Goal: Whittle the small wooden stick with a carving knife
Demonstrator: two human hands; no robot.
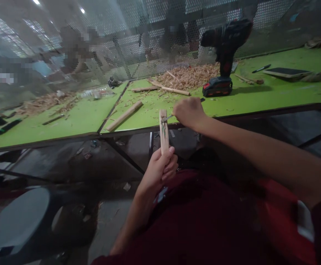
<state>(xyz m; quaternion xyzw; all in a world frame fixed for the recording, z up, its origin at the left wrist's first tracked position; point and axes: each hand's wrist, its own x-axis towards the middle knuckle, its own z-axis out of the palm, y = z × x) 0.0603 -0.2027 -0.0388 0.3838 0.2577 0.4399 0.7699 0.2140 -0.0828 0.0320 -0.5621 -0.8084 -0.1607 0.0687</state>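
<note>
My left hand point(164, 165) is wrapped round the lower end of a pale wooden stick point(164, 138), which points up and away from me at the table's front edge. Dark and greenish marks run along the stick's upper face. In the closed fist of my right hand point(189, 112) is a carving knife; its thin metal blade point(168, 117) lies against the stick near the far end. A dark bit of the handle point(202, 99) sticks out behind the fist. The rest of the handle is hidden by my fingers.
A cordless drill point(226, 55) stands on the green table point(259, 95), beside a heap of wood shavings point(190, 76). A round wooden stick point(125, 116) lies left of my hands. Farther right are a pen point(261, 68) and a dark flat device point(286, 71). A perforated screen point(154, 40) rises behind.
</note>
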